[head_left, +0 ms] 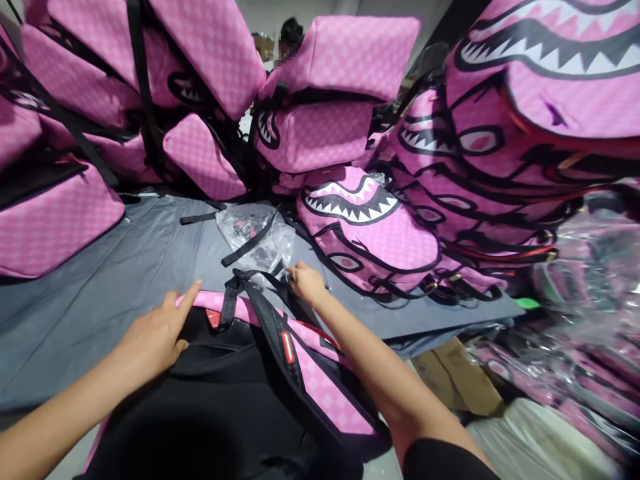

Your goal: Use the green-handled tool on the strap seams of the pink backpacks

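A black and pink backpack point(215, 400) lies in front of me, its black padded side up, with shoulder straps and a small red label. My left hand point(160, 327) rests on its far left edge, index finger stretched along the pink trim and thumb on the black part. Beyond the backpack's top, my right hand point(306, 283) has its fingers bent together around a thin dark strap or cord, too small to make out. A clear plastic bag point(260, 233) with black straps beside it lies just past my hands.
Pink checkered backpacks point(340, 133) are stacked along the far side of the grey table point(150, 260). More shark-mouth backpacks point(370, 233) pile up at right. Plastic-wrapped bags point(595, 260) and a cardboard box point(460, 377) stand at lower right. A person's head point(290, 37) shows behind.
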The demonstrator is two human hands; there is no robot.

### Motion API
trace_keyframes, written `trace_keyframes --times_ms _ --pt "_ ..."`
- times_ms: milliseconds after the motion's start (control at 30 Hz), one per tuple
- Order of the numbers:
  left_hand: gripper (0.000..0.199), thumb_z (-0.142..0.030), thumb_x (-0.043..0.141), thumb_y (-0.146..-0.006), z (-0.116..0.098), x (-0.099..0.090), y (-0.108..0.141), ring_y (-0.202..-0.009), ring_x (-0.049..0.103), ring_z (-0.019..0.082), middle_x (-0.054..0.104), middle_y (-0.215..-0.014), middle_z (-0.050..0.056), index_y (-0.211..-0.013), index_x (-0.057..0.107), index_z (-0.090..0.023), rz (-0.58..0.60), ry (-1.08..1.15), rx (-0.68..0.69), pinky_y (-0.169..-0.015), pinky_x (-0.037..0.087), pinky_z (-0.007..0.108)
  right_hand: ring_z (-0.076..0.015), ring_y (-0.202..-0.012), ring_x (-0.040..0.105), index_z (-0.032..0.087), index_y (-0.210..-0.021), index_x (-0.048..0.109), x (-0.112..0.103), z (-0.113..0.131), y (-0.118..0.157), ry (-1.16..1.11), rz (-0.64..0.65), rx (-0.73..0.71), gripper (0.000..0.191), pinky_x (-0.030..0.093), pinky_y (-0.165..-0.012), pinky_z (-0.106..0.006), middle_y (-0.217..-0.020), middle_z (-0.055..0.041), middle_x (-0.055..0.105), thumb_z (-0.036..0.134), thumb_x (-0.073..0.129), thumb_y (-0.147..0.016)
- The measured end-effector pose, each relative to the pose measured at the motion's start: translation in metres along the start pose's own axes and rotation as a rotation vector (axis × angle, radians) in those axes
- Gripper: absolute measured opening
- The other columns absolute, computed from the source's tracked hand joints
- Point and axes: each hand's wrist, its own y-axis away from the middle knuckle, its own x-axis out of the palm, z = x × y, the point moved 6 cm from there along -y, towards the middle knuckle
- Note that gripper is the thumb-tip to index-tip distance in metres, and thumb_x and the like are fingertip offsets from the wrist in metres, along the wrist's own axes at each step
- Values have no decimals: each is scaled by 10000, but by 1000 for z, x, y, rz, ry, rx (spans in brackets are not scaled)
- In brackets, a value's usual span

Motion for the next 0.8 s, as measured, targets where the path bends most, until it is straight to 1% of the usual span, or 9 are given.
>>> trace_keyframes --times_ms 100,167,300,367,467,533,633,700,800 --pt "900 -197 482 -852 0 -1 0 -1041 658 295 427 -1388 179 -1586 -38 -222 14 0 -22 -826 539 397 -141 -987 688 133 -1102 696 23 13 -22 41 56 -76 197 487 -835 -210 -1156 -73 672 160 585 -941" --pt "903 -201 481 -855 0 -1 -1 -1046 656 294 425 -1392 177 -1585 -51 -229 16 3 -30 -822 541 397 -146 -1025 675 117 -1163 655 33 18 -34 70 102 -91 249 514 -893 -257 -1239 -82 636 263 578 -977" --pt "903 -222 476 -865 1 1 -3 -1044 658 297 417 -1406 175 -1581 -73 -247 18 -10 -36 -783 545 392 -182 -1007 674 116 -1132 649 56 12 -55 145 245 -84 296 557 -912 -381 -1179 -90 662 364 588 -981" --pt "898 -237 478 -870 2 2 -3 -1039 658 301 415 -1407 174 -1582 -70 -245 16 -16 -30 -778 545 398 -208 -1031 663 120 -1131 648 66 8 -58 183 298 -102 292 551 -925 -422 -1158 -99 668 361 605 -971" --pt "886 -244 476 -875 3 3 -3 -1041 658 308 420 -1400 174 -1583 -57 -239 3 -11 -12 -786 544 404 -228 -1082 640 125 -1243 596 73 6 -50 218 326 -133 347 526 -958 -447 -1236 -121 633 359 573 -987" --pt "890 -242 483 -871 3 2 -2 -1028 662 306 420 -1401 170 -1583 -51 -249 -14 -10 -11 -783 542 402 -231 -1088 640 124 -1266 585 71 5 -41 221 336 -140 329 516 -960 -429 -1248 -136 631 321 516 -1011" --pt "904 -243 505 -860 2 -1 -1 -1017 666 302 435 -1385 166 -1583 -38 -252 -13 -7 -18 -775 539 393 -223 -1062 661 134 -1146 664 62 3 -29 177 328 -130 253 501 -926 -330 -1202 -147 668 193 472 -993" --pt "903 -239 511 -858 0 -3 -1 -1031 663 300 450 -1371 168 -1585 -24 -238 2 -1 -18 -784 534 385 -220 -1057 669 159 -1067 700 49 -1 -25 120 270 -96 241 493 -889 -280 -1209 -132 677 149 489 -951" --pt "911 -225 523 -848 -2 -6 -1 -1048 660 298 443 -1390 177 -1586 -12 -225 14 -3 -24 -797 527 374 -229 -999 686 148 -1021 704 18 -13 -18 24 117 26 252 506 -810 -275 -1175 -141 689 154 466 -937"
